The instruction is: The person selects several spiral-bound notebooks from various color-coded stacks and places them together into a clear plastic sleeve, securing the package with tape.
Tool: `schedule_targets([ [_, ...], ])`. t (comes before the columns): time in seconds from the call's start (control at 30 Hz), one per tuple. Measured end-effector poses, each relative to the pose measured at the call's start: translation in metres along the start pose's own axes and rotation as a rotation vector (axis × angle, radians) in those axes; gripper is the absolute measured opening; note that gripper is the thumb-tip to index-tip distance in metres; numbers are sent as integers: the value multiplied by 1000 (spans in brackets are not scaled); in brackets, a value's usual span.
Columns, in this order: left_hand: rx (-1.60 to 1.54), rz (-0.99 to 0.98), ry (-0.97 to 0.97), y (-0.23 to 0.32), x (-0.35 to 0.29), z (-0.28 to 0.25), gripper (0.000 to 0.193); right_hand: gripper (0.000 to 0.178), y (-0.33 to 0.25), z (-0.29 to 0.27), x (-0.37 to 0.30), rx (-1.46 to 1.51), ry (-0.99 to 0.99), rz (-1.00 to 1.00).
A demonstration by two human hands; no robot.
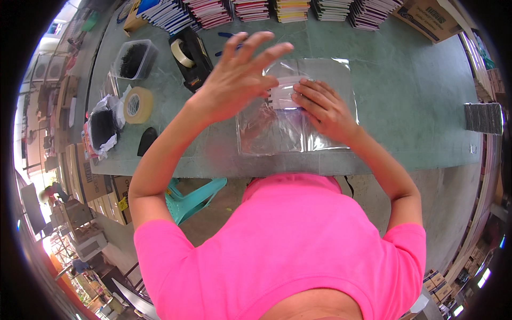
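A sheet or bag of clear plastic [277,140] lies on the green table in front of me, creased and shiny. On its upper half is a white slip [281,97] with dark notches along its left edge. My right hand [326,109] rests on the slip's right part, fingers laid flat. Over the slip's left side hovers my left hand [234,82], its fingers spread wide and nothing visible in them. Left of that hand stands a black tape dispenser [200,57] with a pale roll. A blue tool [226,34], partly hidden by my left fingers, lies behind it.
Stacks of booklets [252,9] line the far edge, beside a cardboard box [428,18]. At left are a clear tub [135,60] of black pieces, a yellowish tape roll [138,105] and a small black object [147,141]. A grey stack [483,118] stands at the right edge.
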State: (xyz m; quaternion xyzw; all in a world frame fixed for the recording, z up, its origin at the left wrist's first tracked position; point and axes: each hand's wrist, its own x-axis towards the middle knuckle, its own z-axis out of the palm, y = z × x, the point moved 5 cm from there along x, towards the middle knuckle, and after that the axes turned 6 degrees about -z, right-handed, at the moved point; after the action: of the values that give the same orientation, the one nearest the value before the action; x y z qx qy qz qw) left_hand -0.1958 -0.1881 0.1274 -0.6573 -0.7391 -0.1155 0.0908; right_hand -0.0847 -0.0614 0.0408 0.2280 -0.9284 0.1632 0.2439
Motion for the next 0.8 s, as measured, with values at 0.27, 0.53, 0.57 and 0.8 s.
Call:
schedule_targets([
  [0.27,-62,133,-104,16,33,40,9,37,-10,6,-8,72,125,118],
  [0.53,123,44,-176,1,43,9,22,36,-17,-6,-3,-68,61,80],
  [0.57,-93,-68,-96,-11,36,0,24,36,-17,-9,-2,-102,75,86],
  [0.8,-996,-703,72,-16,-8,67,35,41,-7,-3,-1,111,-8,66],
])
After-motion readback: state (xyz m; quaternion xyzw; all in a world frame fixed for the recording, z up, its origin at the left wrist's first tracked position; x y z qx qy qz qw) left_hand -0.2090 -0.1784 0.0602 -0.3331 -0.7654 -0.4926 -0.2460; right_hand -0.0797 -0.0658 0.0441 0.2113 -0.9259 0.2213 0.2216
